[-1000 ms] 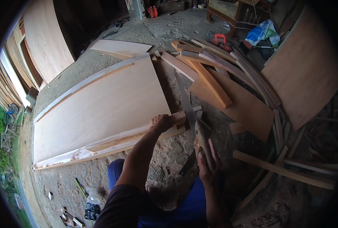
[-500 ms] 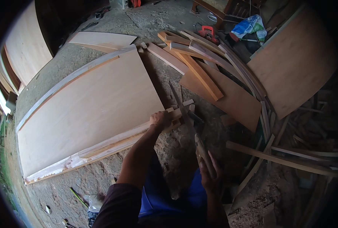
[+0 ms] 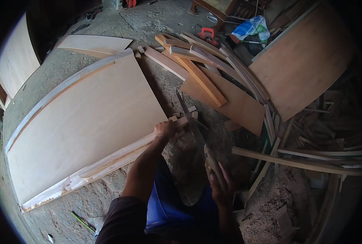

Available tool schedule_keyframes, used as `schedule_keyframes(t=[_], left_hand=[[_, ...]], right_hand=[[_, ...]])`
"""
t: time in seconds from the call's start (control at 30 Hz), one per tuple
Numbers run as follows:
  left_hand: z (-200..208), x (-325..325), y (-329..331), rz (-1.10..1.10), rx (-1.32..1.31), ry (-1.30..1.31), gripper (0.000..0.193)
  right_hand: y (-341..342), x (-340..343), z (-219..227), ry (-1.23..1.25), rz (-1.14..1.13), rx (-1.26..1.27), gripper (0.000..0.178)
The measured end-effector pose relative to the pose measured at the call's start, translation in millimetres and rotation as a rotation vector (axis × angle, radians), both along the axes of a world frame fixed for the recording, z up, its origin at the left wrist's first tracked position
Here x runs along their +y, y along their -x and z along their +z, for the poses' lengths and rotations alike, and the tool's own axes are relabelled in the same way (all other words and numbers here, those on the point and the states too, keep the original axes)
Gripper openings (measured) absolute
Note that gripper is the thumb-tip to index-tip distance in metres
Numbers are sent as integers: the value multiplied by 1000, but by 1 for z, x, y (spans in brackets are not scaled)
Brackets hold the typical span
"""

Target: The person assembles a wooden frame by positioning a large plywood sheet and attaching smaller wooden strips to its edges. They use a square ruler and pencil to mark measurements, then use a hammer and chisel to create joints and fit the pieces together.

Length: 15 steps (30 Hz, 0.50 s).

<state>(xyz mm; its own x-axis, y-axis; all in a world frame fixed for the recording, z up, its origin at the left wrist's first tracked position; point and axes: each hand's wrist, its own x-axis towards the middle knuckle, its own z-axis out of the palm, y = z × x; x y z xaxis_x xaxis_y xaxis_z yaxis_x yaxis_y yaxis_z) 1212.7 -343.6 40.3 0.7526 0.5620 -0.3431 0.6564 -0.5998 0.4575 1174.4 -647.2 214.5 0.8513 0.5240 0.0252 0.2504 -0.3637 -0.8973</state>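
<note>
My left hand (image 3: 164,129) is closed over the right end of a long pale wooden strip (image 3: 120,151), which lies along the near edge of a large plywood sheet (image 3: 87,118). In my right hand (image 3: 222,186) is the wooden handle of a handsaw (image 3: 194,128). Its long blade points up and away from me, crossing the strip's end just right of my left hand. Whether the teeth bite into the wood cannot be made out. Small wood offcuts (image 3: 192,109) lie around the blade.
Several wooden beams (image 3: 207,77) are piled beyond the saw, partly on a brown board (image 3: 238,110). A red power tool (image 3: 207,34) and a blue-and-white bag (image 3: 252,29) lie behind them. More planks (image 3: 295,160) and scrap wood crowd the right side. A plywood panel (image 3: 303,65) leans there.
The whole scene has shifted left in view. Against it, the saw and my right hand have come slightly back toward me. My left hand keeps its hold on the strip.
</note>
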Motion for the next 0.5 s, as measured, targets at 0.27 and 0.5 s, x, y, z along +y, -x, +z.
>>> schedule_keyframes(t=[0.27,0.5], left_hand=[[-17,-4,1,16,-19,-112,55],[-32,-6,-1,-4,-145,-148,60]], right_hand=[[-13,-25,-18,47,46,5,48],[-36,-39,-30,23,131,10,50]])
